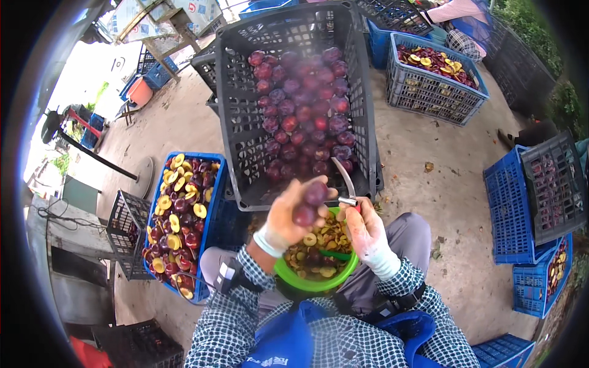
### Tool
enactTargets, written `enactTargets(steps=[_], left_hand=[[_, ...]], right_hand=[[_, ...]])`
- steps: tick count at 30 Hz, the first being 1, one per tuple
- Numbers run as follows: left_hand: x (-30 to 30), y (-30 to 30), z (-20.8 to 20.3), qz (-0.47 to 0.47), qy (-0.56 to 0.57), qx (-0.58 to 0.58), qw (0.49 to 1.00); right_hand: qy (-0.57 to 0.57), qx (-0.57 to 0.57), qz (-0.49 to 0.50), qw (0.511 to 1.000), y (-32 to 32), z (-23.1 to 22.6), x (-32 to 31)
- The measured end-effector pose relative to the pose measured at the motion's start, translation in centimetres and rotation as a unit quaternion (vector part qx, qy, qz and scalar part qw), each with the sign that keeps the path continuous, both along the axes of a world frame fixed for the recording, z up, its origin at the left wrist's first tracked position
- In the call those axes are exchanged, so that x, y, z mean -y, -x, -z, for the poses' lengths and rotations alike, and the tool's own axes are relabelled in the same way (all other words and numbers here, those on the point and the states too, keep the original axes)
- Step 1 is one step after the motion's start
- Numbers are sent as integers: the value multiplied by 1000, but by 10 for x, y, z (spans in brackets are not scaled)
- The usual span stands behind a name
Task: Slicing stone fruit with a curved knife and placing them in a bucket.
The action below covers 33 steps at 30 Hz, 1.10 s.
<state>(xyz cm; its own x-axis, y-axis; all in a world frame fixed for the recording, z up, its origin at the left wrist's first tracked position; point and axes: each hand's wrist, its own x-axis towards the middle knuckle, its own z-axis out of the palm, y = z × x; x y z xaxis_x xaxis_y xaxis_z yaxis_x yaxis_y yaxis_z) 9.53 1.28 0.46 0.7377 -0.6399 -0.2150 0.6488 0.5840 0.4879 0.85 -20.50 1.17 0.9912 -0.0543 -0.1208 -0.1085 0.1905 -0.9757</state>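
Observation:
My gloved left hand (279,214) is closed around two dark red plums (305,214), held over the near edge of the black crate (245,202). In my gloved right hand (366,239) is a small curved knife (345,178), its blade pointing up and away, close to the plums but apart from them. Below both hands, between my knees, sits a bright green basin (313,286) of yellowish plum pieces. Whole plums (300,116) fill the middle of the black crate, which tilts toward me; a blurry patch hides some of them.
On my left stands a blue crate (223,178) of halved plums, with a black crate (126,224) beside it. More blue crates (438,101) with cut plums are on the right, some stacked (509,202). Another person (463,24) works at the far right.

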Motion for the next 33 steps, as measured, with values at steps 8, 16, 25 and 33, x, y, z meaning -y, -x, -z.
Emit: enactTargets(steps=[8, 16, 25, 33], left_hand=[[-15, 92, -22, -68, -261, 316, 910], [-26, 123, -5, -92, -186, 180, 961], [-20, 136, -7, -104, -298, 224, 922], [-6, 124, 14, -121, -383, 327, 856]], right_hand=[[119, 55, -36, 991, 44, -3, -19], [285, 157, -36, 945, 70, -23, -38], [391, 177, -49, 902, 78, -19, -44], [441, 197, -20, 875, 72, 18, -41]])
